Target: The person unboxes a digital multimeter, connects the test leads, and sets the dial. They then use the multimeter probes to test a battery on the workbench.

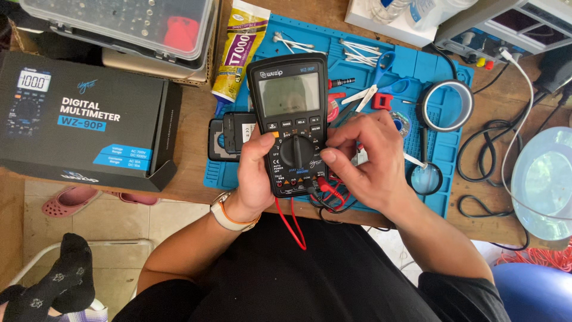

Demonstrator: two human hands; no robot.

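Note:
My left hand (255, 173) grips the lower left side of a black handheld multimeter (291, 95), its thumb near the buttons. The meter's grey screen is blank. My right hand (364, 158) rests at the meter's right side, with thumb and fingers at the round selector dial (297, 151). Red and black test leads (293, 219) plug into the bottom sockets and hang down toward my lap. The meter is held over a blue work mat (310, 45) on a wooden table.
A black multimeter box (83, 119) lies at left, a glue tube (239, 50) and a small black device (229, 136) beside the meter. Scissors (374, 89), cotton swabs, a tape roll (445, 105) and a magnifier (426, 177) lie on the mat. Cables and a round lamp (545, 179) sit at right.

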